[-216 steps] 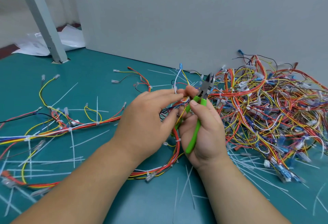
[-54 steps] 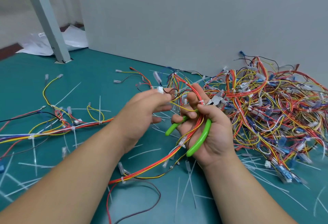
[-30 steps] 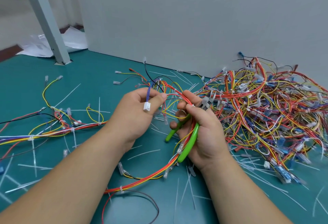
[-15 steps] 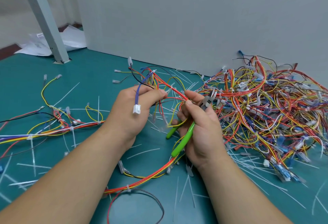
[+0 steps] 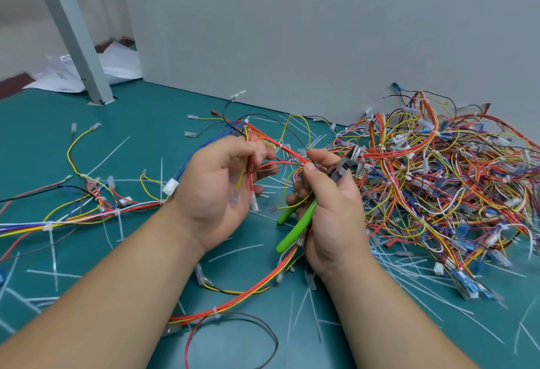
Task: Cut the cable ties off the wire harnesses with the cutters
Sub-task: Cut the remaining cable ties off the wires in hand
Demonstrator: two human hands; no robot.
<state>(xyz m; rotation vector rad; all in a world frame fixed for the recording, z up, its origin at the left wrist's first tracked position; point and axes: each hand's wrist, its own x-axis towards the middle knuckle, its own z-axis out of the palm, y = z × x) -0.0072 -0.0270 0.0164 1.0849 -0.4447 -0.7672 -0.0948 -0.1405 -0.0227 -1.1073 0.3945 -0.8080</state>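
Note:
My right hand (image 5: 330, 205) grips the green-handled cutters (image 5: 295, 230), their steel jaws (image 5: 346, 162) pointing up and right, and its thumb and forefinger also pinch the red and yellow wire harness (image 5: 271, 146). My left hand (image 5: 222, 190) is turned palm up with its fingers curled round the same harness's wires. A white cable tie (image 5: 279, 145) binds the harness between the two hands. A blue lead with a white connector (image 5: 170, 187) hangs over my left hand. The harness trails down to the green mat (image 5: 163, 111) below my arms.
A big tangle of harnesses (image 5: 438, 181) lies at the right against a grey wall panel (image 5: 292, 32). Another harness (image 5: 73, 213) stretches off left. Cut white tie strips (image 5: 409, 275) litter the mat. A grey post (image 5: 73, 32) stands back left.
My left hand has rolled palm up and regripped the wires; the white connector has dropped to its outer edge. My right hand with the cutters has hardly moved.

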